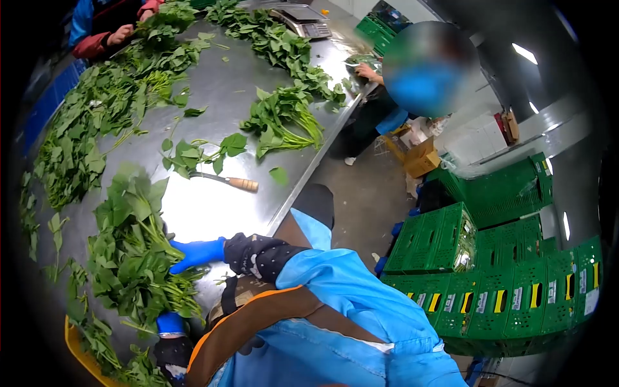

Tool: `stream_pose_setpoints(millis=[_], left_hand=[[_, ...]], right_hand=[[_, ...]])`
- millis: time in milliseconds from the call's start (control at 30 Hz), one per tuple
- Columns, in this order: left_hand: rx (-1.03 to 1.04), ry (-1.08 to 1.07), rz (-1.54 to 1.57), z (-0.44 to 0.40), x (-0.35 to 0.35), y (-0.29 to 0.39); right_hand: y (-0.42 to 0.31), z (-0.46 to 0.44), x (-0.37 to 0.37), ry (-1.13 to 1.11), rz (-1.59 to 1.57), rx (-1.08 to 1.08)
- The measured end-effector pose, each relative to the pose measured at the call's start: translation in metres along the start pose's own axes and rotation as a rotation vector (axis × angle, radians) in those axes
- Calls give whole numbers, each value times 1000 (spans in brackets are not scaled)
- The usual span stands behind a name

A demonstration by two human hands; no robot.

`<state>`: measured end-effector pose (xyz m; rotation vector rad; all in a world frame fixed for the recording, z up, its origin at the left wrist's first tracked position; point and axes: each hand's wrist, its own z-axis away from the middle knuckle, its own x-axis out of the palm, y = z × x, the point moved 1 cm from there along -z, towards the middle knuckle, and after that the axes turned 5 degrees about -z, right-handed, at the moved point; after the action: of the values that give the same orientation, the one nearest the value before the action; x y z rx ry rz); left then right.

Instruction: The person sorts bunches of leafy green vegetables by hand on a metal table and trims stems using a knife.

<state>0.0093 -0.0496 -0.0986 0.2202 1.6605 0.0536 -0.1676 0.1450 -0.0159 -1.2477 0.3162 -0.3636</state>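
Observation:
My right hand point(195, 254), in a blue glove, grips the stems of a bunch of leafy greens point(122, 242) on the metal table. Below it, my left hand point(170, 324) reaches under the same greens; its fingers are hidden by leaves, and mostly the blue cuff shows. A knife point(242, 184) with a wooden handle lies on the table beyond my right hand, its blade partly beside some loose sprigs point(200, 153). Farther off, another bunch of greens point(282, 122) rests near the table's edge, stems toward that edge.
Long heaps of greens point(80, 138) line the far side of the metal table point(222, 80). A scale point(303, 22) stands at the top. Two co-workers are at the table, one person's hand point(120, 34) touching greens. Green crates point(425, 238) are stacked at right; a yellow rim point(80, 351) shows lower left.

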Motion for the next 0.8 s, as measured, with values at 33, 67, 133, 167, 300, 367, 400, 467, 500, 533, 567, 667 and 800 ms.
stream_pose_setpoints(millis=[33, 67, 133, 167, 300, 367, 400, 467, 500, 533, 567, 667, 800], left_hand=[[21, -9, -51, 11, 3, -1], [15, -48, -75, 17, 3, 1], [-125, -309, -34, 17, -13, 14], [-266, -560, -21, -11, -41, 40], [-153, -233, -54, -30, 19, 42], [-65, 219, 70, -56, 13, 56], [-49, 308, 168, -88, -29, 82], [54, 258, -235, -108, -46, 95], [11, 176, -135, -103, -45, 93], [-39, 95, -38, -104, -55, 95], [-9, 214, 59, -106, -67, 96], [-9, 309, 142, -94, -77, 88], [-501, -672, 1454, -73, -138, 103]], right_hand=[[-9, 4, 3, -8, 38, 2], [-19, 8, 7, -16, 75, 5], [-53, 20, 19, 2, 415, 101], [-51, 18, 30, 88, 472, 49], [-50, 10, 22, 269, 771, -101], [-56, 5, 6, 226, 935, -107], [-48, -1, -1, 207, 1041, -99], [-52, -2, -11, 421, 1189, -235], [-60, 10, -20, 251, 1115, -141], [-54, 7, -19, 248, 1079, -108], [-54, 8, -14, 270, 1026, -125], [-43, 8, -8, 344, 942, -182], [-42, 10, -9, 299, 1161, -174]])
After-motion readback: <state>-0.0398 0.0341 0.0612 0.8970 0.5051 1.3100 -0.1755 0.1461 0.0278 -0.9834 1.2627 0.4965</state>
